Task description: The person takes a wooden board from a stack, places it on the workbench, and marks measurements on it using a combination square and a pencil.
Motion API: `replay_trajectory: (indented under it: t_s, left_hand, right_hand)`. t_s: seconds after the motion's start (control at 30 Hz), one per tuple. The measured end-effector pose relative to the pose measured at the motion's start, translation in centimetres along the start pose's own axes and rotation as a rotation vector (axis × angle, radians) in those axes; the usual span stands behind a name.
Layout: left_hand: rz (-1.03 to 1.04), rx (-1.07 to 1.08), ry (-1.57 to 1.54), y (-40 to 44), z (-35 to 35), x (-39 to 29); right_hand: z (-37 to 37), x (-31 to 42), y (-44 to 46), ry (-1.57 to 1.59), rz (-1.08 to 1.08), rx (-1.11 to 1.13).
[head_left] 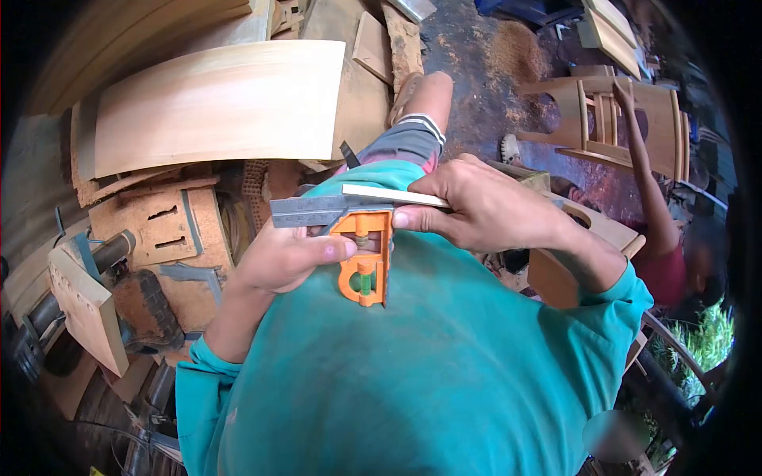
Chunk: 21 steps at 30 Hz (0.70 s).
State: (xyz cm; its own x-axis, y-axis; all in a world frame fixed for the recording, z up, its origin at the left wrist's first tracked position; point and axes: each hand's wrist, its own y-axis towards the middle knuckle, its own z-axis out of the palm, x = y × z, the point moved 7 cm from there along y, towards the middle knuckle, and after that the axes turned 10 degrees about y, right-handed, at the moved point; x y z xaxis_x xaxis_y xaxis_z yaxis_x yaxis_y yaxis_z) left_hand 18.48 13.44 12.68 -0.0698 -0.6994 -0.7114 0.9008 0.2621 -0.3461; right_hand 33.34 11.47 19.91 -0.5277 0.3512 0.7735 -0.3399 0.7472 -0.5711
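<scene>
In front of my chest, my left hand (290,254) is closed around a combination square (370,274) with an orange head, a green level vial and a grey steel ruler blade (305,211). Its thumb lies across the orange head. My right hand (484,206) pinches a thin, pale wooden strip (389,195) between thumb and fingers. That strip lies along the upper edge of the blade, and the right thumb tip is beside the corner of the orange head. The fingers behind the square are partly hidden.
A wide pale board (222,107) lies at the upper left. Below it are a slotted wooden panel (155,230) and a wood block (83,309). At right, another person's arm (635,143) reaches to a wooden chair-like frame (607,119). Sawdust (512,59) covers part of the floor.
</scene>
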Motion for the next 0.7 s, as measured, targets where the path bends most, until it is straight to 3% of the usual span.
replay_trajectory:
  t_s: [0.1,0.23,0.3,0.43,0.5,0.53,0.7]
  left_hand:
    - [-0.010,-0.046,0.035,-0.4,-0.4,-0.2]
    - [-0.068,0.024,-0.019,0.0,0.0,-0.4]
    - [-0.070,0.043,-0.037,0.0,0.0,-0.2]
    - [-0.105,0.053,-0.076,0.1,-0.1,0.3]
    - [-0.088,0.053,-0.078,0.0,-0.2,0.6]
    - [-0.091,0.059,-0.084,0.1,-0.4,0.7]
    - [-0.094,0.068,-0.070,0.1,-0.1,1.0]
  right_hand:
    - [-0.2,0.0,0.0,-0.070,0.010,-0.012]
    - [0.1,-2.5,-0.1,0.528,0.269,0.211]
    - [0.2,-2.8,0.1,0.649,0.241,0.228]
    - [-0.6,-3.8,0.3,0.556,0.244,0.255]
    - [-1.0,-3.7,0.2,0.331,0.170,0.317]
    - [-0.5,-4.0,0.0,0.458,0.148,0.331]
    - [-0.1,-3.9,0.2,0.497,0.207,0.421]
